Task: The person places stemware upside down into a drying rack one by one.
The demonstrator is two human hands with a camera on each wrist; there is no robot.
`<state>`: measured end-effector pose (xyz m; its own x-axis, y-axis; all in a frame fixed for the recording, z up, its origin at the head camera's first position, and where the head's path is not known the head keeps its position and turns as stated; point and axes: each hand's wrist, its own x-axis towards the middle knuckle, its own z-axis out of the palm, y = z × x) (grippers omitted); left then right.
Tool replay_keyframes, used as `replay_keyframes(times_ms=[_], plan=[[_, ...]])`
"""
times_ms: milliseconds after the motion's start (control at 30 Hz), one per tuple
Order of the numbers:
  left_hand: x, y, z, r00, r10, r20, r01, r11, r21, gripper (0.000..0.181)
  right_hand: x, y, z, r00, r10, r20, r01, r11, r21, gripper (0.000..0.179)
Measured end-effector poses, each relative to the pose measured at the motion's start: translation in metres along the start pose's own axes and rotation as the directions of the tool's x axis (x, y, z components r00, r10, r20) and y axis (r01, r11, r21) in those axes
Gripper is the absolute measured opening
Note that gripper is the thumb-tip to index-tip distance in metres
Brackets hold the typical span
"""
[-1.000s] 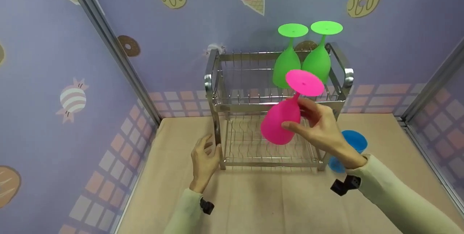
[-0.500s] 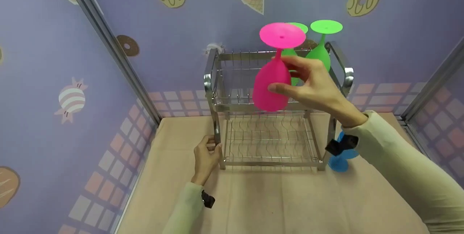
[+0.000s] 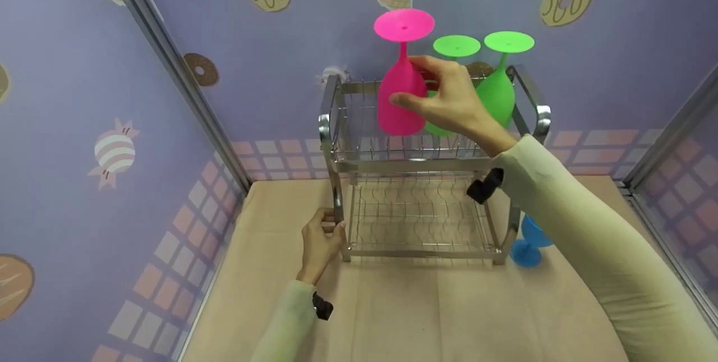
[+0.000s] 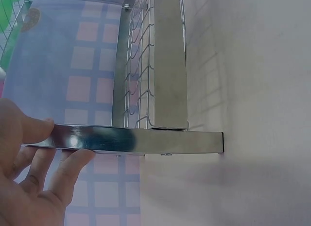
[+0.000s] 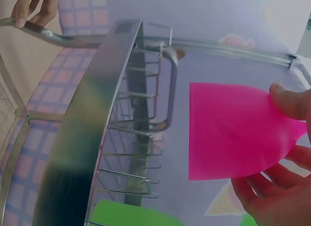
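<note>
My right hand (image 3: 451,95) grips a pink goblet (image 3: 401,98) by its bowl, upside down, over the upper tier of a metal dish rack (image 3: 387,166). In the right wrist view the pink goblet's rim hangs apart from the rack's wires. Two green goblets (image 3: 496,95) stand inverted on the right of the upper tier, one partly behind my right hand. At the rack's left front post, my left hand (image 3: 321,245) holds the metal upright; in the left wrist view thumb and fingers (image 4: 73,170) lie on either side of that post (image 4: 97,137).
A blue goblet (image 3: 527,252) stands at the rack's right foot, partly hidden by my sleeve. The lower tier (image 3: 420,213) shows bare wires. Patterned walls (image 3: 291,59) enclose the back and sides of the table (image 3: 392,306).
My right hand has carried the pink goblet up and leftward, from in front of the rack to above its upper tier. The left hand has closed on the post.
</note>
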<state>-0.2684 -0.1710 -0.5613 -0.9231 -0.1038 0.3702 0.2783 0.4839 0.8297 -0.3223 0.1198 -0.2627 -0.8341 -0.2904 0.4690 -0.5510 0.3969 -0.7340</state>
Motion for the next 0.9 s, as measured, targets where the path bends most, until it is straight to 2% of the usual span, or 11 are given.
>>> replay_keyframes(times_ms=[233, 433, 600, 900], plan=[[0.0, 0.002, 0.004, 1.0, 0.01, 0.003, -0.01, 1.0, 0.014, 0.022, 0.02, 0.022, 0.007, 0.997, 0.08, -0.003, -0.08, 0.995, -0.061, 0.059], [-0.002, 0.001, 0.001, 1.0, -0.008, 0.013, 0.008, 1.0, 0.018, 0.022, 0.033, 0.033, 0.021, 0.988, 0.152, 0.014, -0.151, 0.987, -0.053, 0.056], [-0.004, -0.002, -0.001, 1.0, -0.018, 0.0, 0.018, 0.999, 0.029, 0.021, 0.037, 0.039, 0.035, 0.986, 0.164, 0.039, -0.162, 0.985, -0.052, 0.054], [-0.002, -0.004, -0.002, 1.0, -0.003, 0.027, 0.003, 1.0, 0.027, 0.017, 0.036, 0.05, 0.044, 0.989, 0.146, 0.036, -0.142, 0.985, -0.098, 0.051]])
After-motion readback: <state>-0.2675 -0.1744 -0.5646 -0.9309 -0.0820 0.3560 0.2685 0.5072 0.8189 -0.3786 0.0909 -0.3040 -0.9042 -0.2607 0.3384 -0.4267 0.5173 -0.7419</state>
